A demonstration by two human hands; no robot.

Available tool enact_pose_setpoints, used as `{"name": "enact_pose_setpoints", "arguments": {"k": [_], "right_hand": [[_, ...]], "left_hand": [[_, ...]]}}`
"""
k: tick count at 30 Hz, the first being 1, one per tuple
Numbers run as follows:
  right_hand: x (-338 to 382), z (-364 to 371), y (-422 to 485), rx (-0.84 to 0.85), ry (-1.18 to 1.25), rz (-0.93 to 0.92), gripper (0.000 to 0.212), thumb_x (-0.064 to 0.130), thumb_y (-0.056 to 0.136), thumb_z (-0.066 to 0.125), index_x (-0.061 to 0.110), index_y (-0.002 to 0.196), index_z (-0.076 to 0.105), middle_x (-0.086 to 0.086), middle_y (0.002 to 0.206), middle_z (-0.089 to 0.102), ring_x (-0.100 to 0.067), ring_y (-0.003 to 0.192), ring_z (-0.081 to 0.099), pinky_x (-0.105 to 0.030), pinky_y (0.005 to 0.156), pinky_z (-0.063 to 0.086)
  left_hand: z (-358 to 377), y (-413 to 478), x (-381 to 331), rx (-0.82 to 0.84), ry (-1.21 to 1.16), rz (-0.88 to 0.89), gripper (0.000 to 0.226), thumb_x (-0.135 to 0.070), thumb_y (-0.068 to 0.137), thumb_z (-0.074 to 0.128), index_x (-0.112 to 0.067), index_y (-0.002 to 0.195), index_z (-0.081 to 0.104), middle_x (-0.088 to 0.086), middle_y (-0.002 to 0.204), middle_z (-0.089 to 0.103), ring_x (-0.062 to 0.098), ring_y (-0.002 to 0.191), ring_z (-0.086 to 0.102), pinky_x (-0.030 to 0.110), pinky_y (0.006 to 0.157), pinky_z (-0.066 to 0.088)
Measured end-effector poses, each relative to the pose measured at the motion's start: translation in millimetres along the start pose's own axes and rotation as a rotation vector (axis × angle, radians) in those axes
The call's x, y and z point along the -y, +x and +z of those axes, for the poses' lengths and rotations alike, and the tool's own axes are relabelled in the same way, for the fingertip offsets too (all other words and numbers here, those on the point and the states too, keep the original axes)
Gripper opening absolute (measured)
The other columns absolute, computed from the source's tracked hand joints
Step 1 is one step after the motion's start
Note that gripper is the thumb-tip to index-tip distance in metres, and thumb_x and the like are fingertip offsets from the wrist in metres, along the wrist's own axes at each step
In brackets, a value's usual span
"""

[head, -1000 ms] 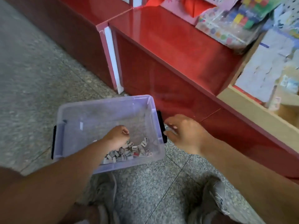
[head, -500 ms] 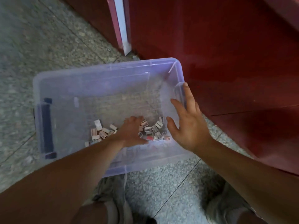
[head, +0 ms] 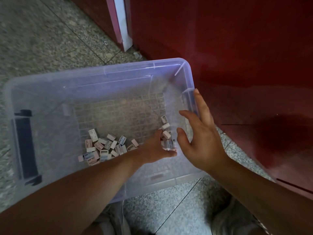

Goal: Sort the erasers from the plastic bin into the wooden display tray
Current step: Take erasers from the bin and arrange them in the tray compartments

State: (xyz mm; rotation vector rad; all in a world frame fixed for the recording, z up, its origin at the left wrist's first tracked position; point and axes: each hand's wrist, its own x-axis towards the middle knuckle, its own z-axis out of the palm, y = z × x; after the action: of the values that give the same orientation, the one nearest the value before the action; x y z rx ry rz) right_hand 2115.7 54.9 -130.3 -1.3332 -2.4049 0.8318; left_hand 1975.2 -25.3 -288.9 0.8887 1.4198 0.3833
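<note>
Erasers (head: 103,147): few gripped in curled left hand (head: 156,148); main pile just left of it, inside bin (head: 128,67). Right hand (head: 203,138) spread wide, empty, at bin's wall. Risk: loose handful slips on lift, small pieces scatter onto floor (head: 42,39). Tray out of view.

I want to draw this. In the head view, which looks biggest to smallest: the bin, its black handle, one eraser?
Largest: bin.
Then: black handle.
Smallest: eraser.

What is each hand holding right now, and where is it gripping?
Left hand curls around a few erasers in the plastic bin; the exact grip spot is hidden. Right hand is open, holding nothing.
</note>
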Motion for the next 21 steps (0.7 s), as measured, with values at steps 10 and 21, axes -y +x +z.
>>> {"name": "enact_pose_setpoints", "arguments": {"k": [10, 21], "right_hand": [[-1, 1, 0, 0.002, 0.032, 0.007, 0.044, 0.030, 0.090, 0.055, 0.012, 0.130, 0.061, 0.003, 0.170, 0.010, 0.009, 0.144, 0.011, -0.043, 0.106, 0.045], [-1, 1, 0, 0.001, 0.029, 0.009, 0.043, 0.030, 0.091, 0.053, 0.011, 0.129, 0.062, 0.001, 0.170, 0.011, 0.007, 0.144, 0.013, -0.047, 0.105, 0.046]], "left_hand": [[-7, 10, 2, 0.080, -0.109, 0.047, 0.065, -0.024, 0.066, 0.096, -0.029, 0.121, 0.061, -0.010, 0.110, 0.071, 0.010, 0.103, 0.071, 0.036, 0.093, 0.058], [-4, 14, -2, 0.047, -0.018, 0.032, 0.066, -0.033, 0.065, 0.094, -0.032, 0.121, 0.058, -0.012, 0.111, 0.067, 0.005, 0.102, 0.066, 0.027, 0.089, 0.054]]}}
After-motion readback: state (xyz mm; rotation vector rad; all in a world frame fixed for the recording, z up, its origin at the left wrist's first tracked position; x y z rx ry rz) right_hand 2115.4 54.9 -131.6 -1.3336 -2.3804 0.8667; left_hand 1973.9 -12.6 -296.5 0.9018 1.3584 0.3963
